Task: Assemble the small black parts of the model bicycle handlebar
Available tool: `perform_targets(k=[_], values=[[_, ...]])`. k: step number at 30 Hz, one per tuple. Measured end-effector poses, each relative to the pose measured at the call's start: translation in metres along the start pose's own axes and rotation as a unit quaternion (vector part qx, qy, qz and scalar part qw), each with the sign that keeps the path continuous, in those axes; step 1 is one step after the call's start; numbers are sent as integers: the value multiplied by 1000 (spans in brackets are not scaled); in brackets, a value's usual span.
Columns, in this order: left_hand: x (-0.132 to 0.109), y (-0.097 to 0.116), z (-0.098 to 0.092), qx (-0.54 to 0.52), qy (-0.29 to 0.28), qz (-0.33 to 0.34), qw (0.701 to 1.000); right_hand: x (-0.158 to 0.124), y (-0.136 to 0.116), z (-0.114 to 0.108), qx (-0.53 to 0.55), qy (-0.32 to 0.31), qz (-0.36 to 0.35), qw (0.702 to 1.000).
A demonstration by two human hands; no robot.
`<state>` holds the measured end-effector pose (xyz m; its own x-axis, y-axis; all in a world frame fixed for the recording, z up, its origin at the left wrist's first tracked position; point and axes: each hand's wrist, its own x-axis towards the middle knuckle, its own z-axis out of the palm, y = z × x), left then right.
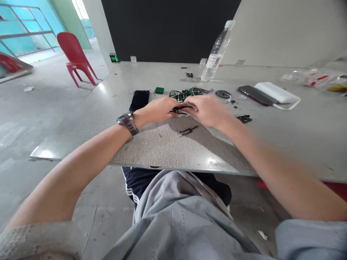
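Hands meet at mid-tabletop, fingertips together over a small dark metal part (181,108) of a miniature bicycle kit. My left hand (155,109), steel wristwatch (127,122) on the wrist, pinches the part from the left; my right hand (208,110) closes on it from the right. Both hands are curled narrow, fingers nearly shut around the piece, which sits just above the grey wood-grain tabletop (162,148). Most of the part is hidden by my fingers, so its exact shape is not legible.

Handling judgement: part looks thin, light and stiff, with fine ends likely to bend or slip. Best held by fingertip pinch at its thicker middle, low over the surface.

A thin black forked piece (188,130) lies just nearer to me than the hands. Just beyond them: small green-and-black bicycle frame with spoked wheels (184,94), a loose spoked wheel (223,94) to its right, a small green block (159,90), a black smartphone (139,100) at left. Further right, a second dark phone (253,94) beside a white power bank (276,92). A clear plastic water bottle (217,52) stands behind.
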<state>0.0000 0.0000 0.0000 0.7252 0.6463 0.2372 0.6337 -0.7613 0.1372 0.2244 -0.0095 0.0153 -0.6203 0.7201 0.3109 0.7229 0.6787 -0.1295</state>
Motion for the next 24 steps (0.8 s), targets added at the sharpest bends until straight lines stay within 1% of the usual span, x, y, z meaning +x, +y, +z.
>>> perform_targets(k=[6,11,15,18,24], values=[[0,2,-2,-4,12,-4,1000,-1,0,-1,-11,22,22,999],[0,2,-3,6,25,-9,1000,-2,-2,-3,-19,35,26,999],[0,3,-4,4,35,-1,999,-3,-3,-4,-19,46,20,999],[0,3,-5,5,53,2,999,-4,-3,-4,-16,63,15,998],[-2,0,-5,-6,79,9,997,-3,1,-2,11,65,-1,998]])
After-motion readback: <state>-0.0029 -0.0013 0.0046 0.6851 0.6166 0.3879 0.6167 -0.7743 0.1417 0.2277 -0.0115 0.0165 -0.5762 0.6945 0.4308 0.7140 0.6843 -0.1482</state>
